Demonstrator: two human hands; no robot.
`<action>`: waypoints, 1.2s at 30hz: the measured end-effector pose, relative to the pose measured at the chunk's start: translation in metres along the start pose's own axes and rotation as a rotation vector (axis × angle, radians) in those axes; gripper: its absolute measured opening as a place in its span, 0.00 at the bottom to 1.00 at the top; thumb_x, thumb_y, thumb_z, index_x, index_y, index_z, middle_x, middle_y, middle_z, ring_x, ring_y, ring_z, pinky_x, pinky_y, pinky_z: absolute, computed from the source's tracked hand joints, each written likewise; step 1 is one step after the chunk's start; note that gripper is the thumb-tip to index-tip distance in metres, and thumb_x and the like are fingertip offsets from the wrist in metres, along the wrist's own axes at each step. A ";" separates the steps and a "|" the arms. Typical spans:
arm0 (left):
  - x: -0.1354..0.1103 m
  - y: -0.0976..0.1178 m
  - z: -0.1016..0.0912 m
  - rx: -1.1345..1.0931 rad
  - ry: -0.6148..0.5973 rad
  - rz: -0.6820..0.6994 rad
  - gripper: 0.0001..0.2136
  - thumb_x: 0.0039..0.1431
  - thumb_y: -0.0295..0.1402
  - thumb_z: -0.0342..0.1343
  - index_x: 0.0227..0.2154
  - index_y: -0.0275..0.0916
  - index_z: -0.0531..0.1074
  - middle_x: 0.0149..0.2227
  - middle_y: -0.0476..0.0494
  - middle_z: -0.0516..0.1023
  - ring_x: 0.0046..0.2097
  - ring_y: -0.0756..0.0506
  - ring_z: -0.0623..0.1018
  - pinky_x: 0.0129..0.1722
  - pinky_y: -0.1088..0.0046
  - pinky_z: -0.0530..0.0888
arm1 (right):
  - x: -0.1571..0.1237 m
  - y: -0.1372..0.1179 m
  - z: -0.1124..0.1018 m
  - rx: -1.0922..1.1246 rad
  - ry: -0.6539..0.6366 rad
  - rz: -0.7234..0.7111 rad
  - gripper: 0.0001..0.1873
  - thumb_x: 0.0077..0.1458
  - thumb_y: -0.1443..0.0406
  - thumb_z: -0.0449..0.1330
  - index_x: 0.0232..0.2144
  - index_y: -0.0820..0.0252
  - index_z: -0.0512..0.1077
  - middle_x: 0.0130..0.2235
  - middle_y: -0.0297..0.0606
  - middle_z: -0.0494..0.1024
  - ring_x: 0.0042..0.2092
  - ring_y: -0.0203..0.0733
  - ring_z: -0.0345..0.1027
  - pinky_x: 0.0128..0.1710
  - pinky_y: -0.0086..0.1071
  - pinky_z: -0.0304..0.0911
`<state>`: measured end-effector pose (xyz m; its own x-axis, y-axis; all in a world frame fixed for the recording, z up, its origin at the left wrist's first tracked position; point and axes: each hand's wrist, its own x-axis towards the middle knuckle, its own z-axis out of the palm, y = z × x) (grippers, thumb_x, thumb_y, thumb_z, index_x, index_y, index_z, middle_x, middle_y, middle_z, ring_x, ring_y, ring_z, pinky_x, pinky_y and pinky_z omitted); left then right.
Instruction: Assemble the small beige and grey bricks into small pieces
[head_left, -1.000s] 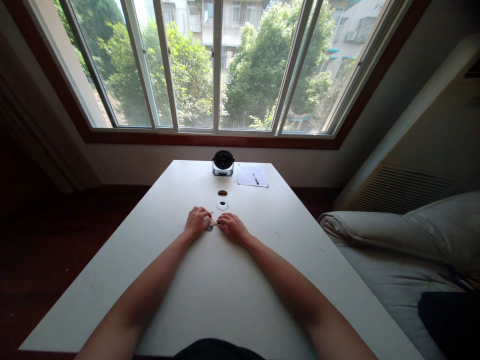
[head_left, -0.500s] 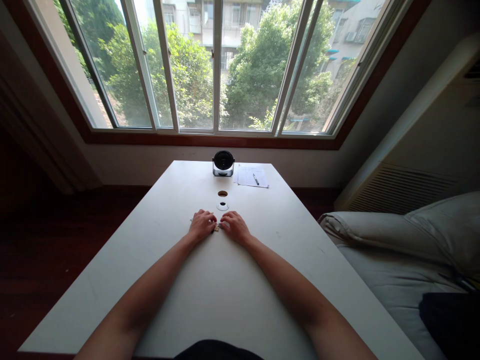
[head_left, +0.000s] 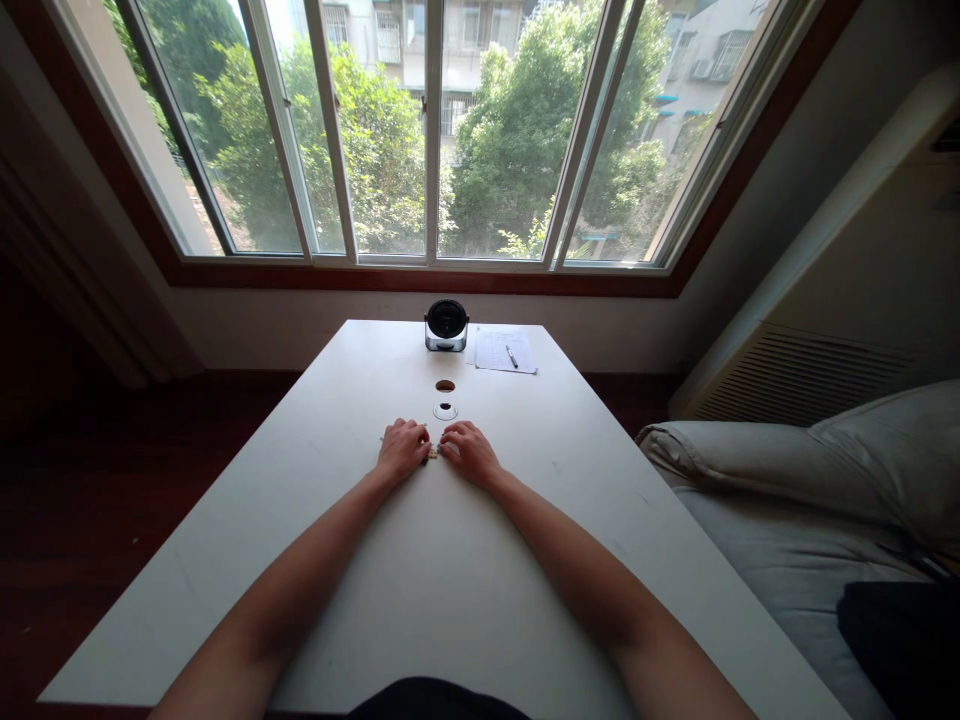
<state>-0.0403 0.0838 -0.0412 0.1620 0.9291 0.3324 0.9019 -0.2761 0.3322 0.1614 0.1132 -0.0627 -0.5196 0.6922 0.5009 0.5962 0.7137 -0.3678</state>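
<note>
Person's own body only: the left forearm and right forearm are bare as far back as the frame shows, long and rounded, tapering into narrower wrists. The left hand and right hand are bare too, with slim fingers and short nails, though finer detail is too small to tell at this distance from the head camera. A near-black top shows only as a low curved strip along the bottom edge of the view, its fabric and any markings too dark to make out.
</note>
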 end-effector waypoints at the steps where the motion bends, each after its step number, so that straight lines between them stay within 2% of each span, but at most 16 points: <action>1: 0.000 -0.001 0.000 0.004 0.007 -0.002 0.05 0.60 0.35 0.56 0.33 0.44 0.77 0.39 0.43 0.78 0.46 0.39 0.70 0.47 0.60 0.65 | 0.000 0.000 0.000 0.001 0.001 -0.001 0.06 0.61 0.63 0.62 0.39 0.54 0.78 0.45 0.40 0.77 0.51 0.46 0.66 0.54 0.42 0.63; 6: -0.001 -0.004 -0.001 -0.014 0.039 0.001 0.08 0.63 0.35 0.54 0.35 0.46 0.78 0.40 0.44 0.80 0.46 0.39 0.70 0.48 0.59 0.64 | -0.001 -0.001 -0.003 0.001 -0.008 -0.003 0.06 0.62 0.63 0.61 0.38 0.54 0.78 0.46 0.39 0.77 0.51 0.45 0.66 0.54 0.41 0.63; 13: -0.002 0.000 -0.002 -0.041 0.023 -0.002 0.07 0.60 0.39 0.57 0.33 0.46 0.78 0.37 0.44 0.80 0.47 0.38 0.70 0.48 0.60 0.64 | -0.001 -0.001 -0.001 0.007 -0.004 -0.009 0.05 0.61 0.63 0.62 0.39 0.53 0.79 0.46 0.39 0.77 0.52 0.46 0.66 0.54 0.42 0.64; 19: -0.001 -0.005 0.000 -0.049 0.017 -0.102 0.06 0.58 0.37 0.56 0.32 0.46 0.78 0.36 0.45 0.81 0.45 0.39 0.72 0.44 0.61 0.65 | 0.000 -0.002 -0.003 0.017 -0.038 -0.083 0.06 0.60 0.65 0.63 0.38 0.50 0.80 0.47 0.40 0.77 0.55 0.47 0.65 0.55 0.44 0.65; 23: 0.000 -0.007 0.000 -0.051 0.021 -0.115 0.07 0.58 0.38 0.56 0.32 0.46 0.79 0.37 0.45 0.81 0.46 0.39 0.72 0.45 0.61 0.64 | -0.001 -0.001 -0.003 0.010 -0.046 -0.091 0.12 0.58 0.65 0.64 0.46 0.49 0.78 0.51 0.40 0.75 0.57 0.48 0.64 0.58 0.46 0.64; 27: 0.000 -0.007 0.001 -0.052 0.026 -0.111 0.07 0.58 0.39 0.56 0.31 0.46 0.79 0.37 0.46 0.82 0.45 0.39 0.72 0.45 0.61 0.64 | -0.001 0.000 0.000 -0.023 -0.084 -0.127 0.16 0.60 0.62 0.63 0.51 0.46 0.76 0.58 0.40 0.72 0.63 0.51 0.58 0.61 0.50 0.60; 36: 0.000 -0.008 0.004 -0.015 0.048 -0.136 0.07 0.58 0.37 0.56 0.31 0.45 0.79 0.36 0.46 0.82 0.45 0.40 0.72 0.45 0.62 0.64 | -0.002 -0.002 -0.003 0.010 -0.094 -0.180 0.11 0.61 0.63 0.63 0.45 0.44 0.79 0.58 0.36 0.72 0.64 0.48 0.58 0.62 0.47 0.60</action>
<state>-0.0458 0.0869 -0.0474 0.0195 0.9455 0.3251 0.9081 -0.1527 0.3899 0.1630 0.1100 -0.0600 -0.6723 0.5600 0.4842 0.4828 0.8275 -0.2867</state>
